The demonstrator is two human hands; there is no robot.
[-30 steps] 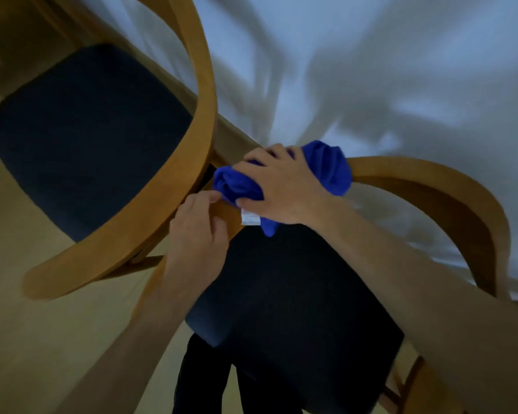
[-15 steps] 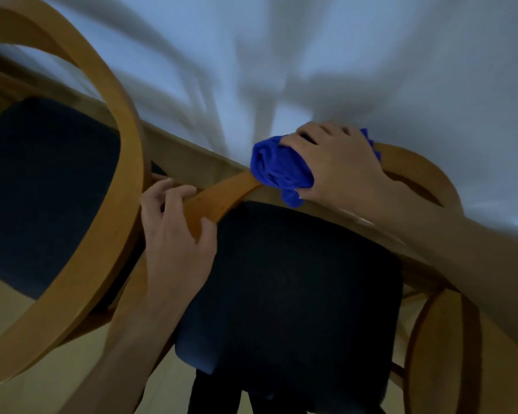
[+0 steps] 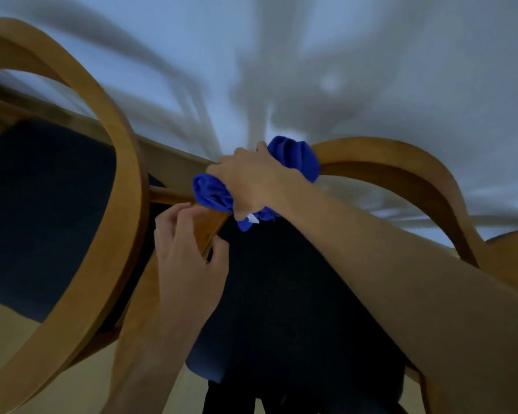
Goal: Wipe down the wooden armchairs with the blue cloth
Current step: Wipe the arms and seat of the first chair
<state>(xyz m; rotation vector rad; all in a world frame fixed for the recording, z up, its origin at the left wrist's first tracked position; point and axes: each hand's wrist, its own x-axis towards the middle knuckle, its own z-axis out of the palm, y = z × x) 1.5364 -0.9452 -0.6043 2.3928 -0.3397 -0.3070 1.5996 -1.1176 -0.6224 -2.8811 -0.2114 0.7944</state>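
Observation:
Two wooden armchairs with dark blue seats stand side by side. The near armchair [image 3: 395, 162] has a curved wooden back rail running across the middle of the view. My right hand [image 3: 251, 180] grips the bunched blue cloth [image 3: 296, 158] and presses it on the left part of that rail. My left hand [image 3: 186, 252] holds the same rail lower down, fingers curled round the wood just below the cloth. The second armchair [image 3: 108, 204] curves along the left side.
A white wall with blurred shadows fills the background. A wooden baseboard strip [image 3: 174, 159] runs behind the chairs. Pale wooden floor [image 3: 18, 330] shows at lower left. Dark trouser legs [image 3: 231, 398] are at the bottom centre.
My right hand has slid the cloth down and left along the rail, toward my left hand. My left hand has kept its hold on the rail. The view has shifted.

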